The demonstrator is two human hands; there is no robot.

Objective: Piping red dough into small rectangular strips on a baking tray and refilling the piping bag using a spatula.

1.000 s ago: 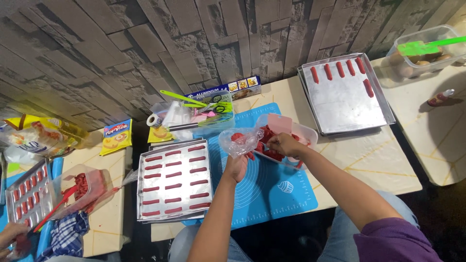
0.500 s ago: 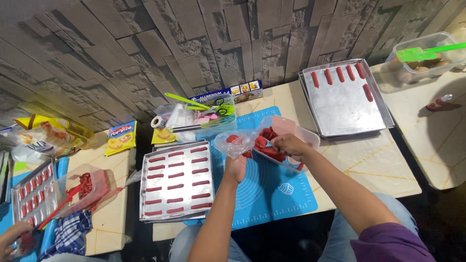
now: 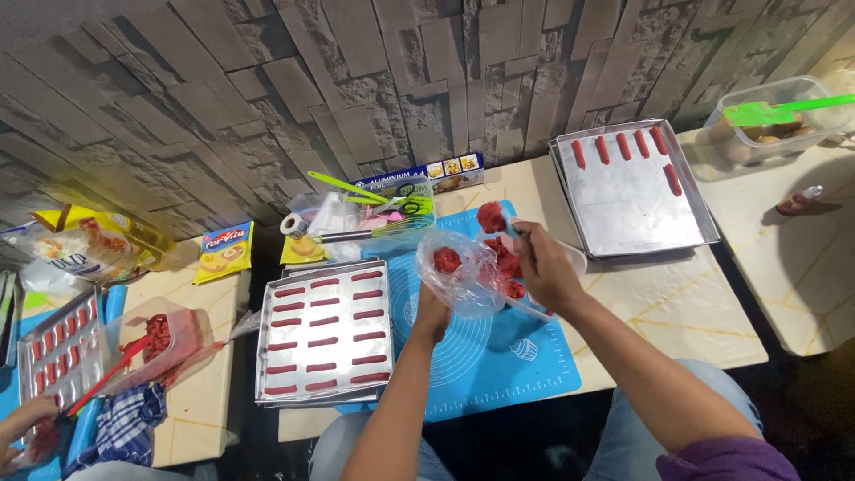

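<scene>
The left hand (image 3: 434,313) is gripping a clear bag (image 3: 459,272) of red dough above the blue mat (image 3: 499,356). The right hand (image 3: 545,265), closed round a spatula (image 3: 500,218), is loading it; keeping the bag's mouth wide probably helps.

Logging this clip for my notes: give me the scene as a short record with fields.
left hand: holds a clear plastic bag with red dough inside
right hand: holds a spatula loaded with red dough above the bag
under hands: blue mat
near tray: rows of red strips
far tray: a few red strips
</scene>
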